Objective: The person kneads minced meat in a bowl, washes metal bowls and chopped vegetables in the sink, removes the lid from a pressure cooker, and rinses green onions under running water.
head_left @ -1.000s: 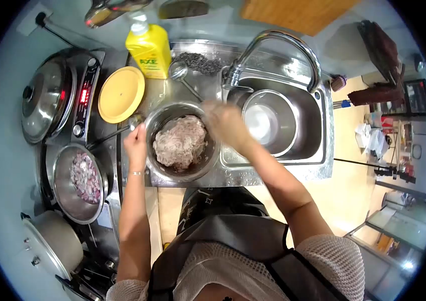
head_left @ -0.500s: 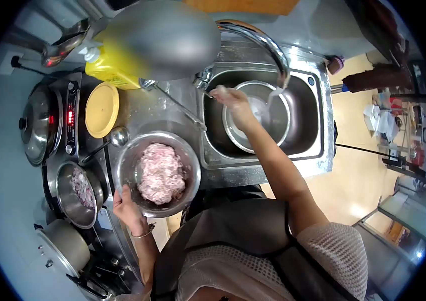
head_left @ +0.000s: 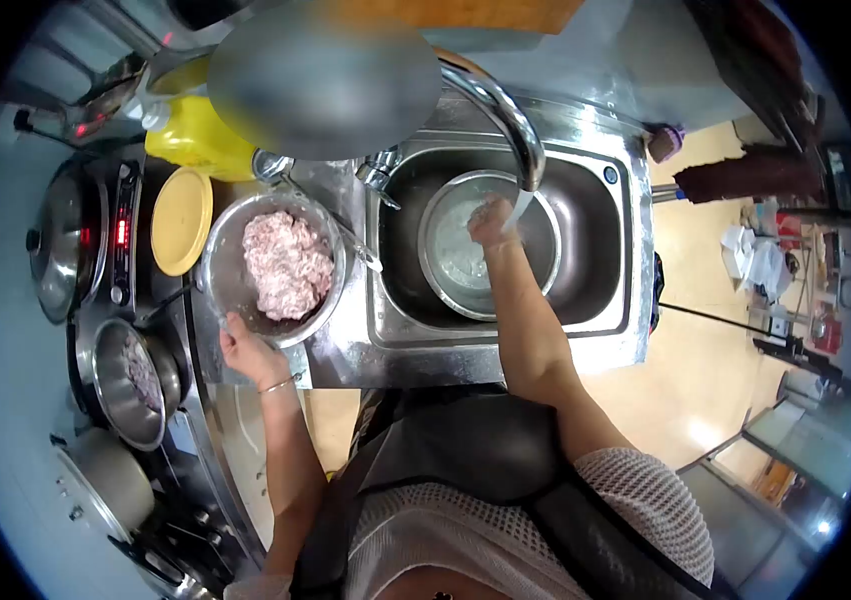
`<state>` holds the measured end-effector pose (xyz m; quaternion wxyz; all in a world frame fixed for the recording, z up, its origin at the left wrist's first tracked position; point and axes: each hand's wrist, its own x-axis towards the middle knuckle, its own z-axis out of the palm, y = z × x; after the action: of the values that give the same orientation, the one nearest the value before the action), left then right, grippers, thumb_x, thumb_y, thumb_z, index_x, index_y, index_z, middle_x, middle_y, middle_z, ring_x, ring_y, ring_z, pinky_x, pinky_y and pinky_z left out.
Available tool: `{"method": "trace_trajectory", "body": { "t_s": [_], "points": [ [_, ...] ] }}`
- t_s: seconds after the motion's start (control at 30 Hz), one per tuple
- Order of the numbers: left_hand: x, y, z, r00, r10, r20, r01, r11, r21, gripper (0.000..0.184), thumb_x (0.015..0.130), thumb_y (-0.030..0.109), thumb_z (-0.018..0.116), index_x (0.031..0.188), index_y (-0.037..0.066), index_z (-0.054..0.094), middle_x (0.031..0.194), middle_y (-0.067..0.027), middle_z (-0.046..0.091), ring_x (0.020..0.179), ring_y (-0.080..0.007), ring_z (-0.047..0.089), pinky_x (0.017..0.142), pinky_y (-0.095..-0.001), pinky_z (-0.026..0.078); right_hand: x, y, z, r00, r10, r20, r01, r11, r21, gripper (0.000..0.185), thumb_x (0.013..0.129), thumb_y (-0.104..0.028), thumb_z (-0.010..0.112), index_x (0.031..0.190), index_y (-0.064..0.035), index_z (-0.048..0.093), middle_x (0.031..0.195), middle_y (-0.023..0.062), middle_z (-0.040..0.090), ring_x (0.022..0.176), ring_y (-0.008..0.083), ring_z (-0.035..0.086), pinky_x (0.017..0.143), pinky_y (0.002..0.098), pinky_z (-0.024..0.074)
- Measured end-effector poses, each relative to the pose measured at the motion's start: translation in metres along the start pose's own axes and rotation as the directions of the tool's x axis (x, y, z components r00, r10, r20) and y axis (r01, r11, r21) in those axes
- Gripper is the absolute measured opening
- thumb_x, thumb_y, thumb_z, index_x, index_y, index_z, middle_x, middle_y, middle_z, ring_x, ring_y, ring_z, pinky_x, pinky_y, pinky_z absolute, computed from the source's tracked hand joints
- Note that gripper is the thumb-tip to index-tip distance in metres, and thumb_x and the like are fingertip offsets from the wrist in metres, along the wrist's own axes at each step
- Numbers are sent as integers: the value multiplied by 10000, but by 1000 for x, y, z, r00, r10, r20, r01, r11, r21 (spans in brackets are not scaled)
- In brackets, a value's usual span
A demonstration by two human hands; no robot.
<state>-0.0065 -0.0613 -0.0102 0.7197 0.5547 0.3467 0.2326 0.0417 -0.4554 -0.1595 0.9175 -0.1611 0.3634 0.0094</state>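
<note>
My left hand (head_left: pixel 251 355) grips the near rim of a steel bowl (head_left: pixel 222 275), thumb on the rim. Inside that bowl lies a lump of pale pink minced meat (head_left: pixel 286 266). Over in the sink (head_left: pixel 585 235), a second metal bowl (head_left: pixel 441 255) holds some cloudy water. My right hand (head_left: pixel 488 221) is inside this second bowl, beside the stream from the curved faucet (head_left: pixel 505 115). Its fingers are curled in and no object shows in them.
A yellow lid (head_left: pixel 182 222) and a yellow pump bottle (head_left: pixel 200 140) stand near the meat bowl. To the left are a lidded pan (head_left: pixel 60 245), a bowl of chopped pinkish food (head_left: pixel 141 372) and a pot (head_left: pixel 110 480). A blurred grey oval (head_left: pixel 325 80) blocks part of the view.
The meat bowl has moved forward, away from my body, with my left hand on its rim. My right hand has come back under the faucet, its fingers now curled.
</note>
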Motion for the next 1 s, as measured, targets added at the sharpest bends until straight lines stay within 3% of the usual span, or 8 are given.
{"method": "trace_trajectory", "body": {
  "t_s": [0.17,0.33,0.4,0.43,0.53,0.8,0.9,1.0],
  "points": [
    [-1,9,-39,990,-80,115,43,954,296,245,857,288,502,756,65,490,653,18,441,609,-57,411,550,-239,356,1,12,-30,896,-440,-53,287,667,-687,293,841,-332,402,983,-108,526,769,47,489,759,207,477,718,404,410],
    [17,45,-90,926,-254,-280,186,951,-247,584,757,491,574,1120,74,384,934,-60,398,769,-173,475,691,-291,431,62,-44,-148,998,-55,27,57,994,-97,287,825,-113,468,1090,-3,484,988,163,564,928,222,541,880,304,416],
    [40,62,-122,831,-334,-446,133,897,-422,709,700,527,618,1190,91,348,957,-93,358,814,-221,468,711,-302,442,24,-48,-112,850,70,522,-58,998,-39,160,818,-157,498,891,-19,532,768,58,580,708,155,574,585,228,482],
    [52,68,-141,872,-318,-373,109,868,-484,657,703,507,622,1168,112,379,980,-96,351,828,-225,463,708,-325,456,5,-52,-91,989,116,93,-113,993,-44,91,810,-157,509,791,-73,537,603,0,519,567,128,538,447,235,421],
    [86,82,-175,831,-334,-445,66,854,-517,543,734,462,606,1115,116,432,994,-107,380,831,-224,460,703,-345,489,-17,-39,-54,861,222,458,-128,966,-226,65,822,-124,488,798,-97,542,532,-14,486,534,139,522,425,237,381],
    [75,92,-180,932,-362,38,336,817,-469,492,822,328,535,1134,-26,395,1115,-201,468,998,-327,497,858,-381,462,-13,-51,-34,799,-419,-432,233,877,-421,143,776,-214,478,673,-116,462,551,25,384,437,148,389,345,270,298],
    [39,89,-162,822,-556,127,549,711,-440,699,795,278,592,1231,-39,146,1130,-265,367,1004,-383,478,862,-391,465,-89,-44,0,562,-827,-16,-81,-35,-996,351,686,-330,564,868,-30,576,695,128,571,711,231,580,616,365,454],
    [10,85,-141,819,-556,141,571,770,-283,666,795,263,593,1203,-65,182,1062,-229,416,979,-361,502,852,-370,473,-135,-35,-3,414,-870,-267,-584,-28,-812,607,664,-351,591,1140,-7,436,1081,180,503,958,303,525,786,404,441]
  ]
}}
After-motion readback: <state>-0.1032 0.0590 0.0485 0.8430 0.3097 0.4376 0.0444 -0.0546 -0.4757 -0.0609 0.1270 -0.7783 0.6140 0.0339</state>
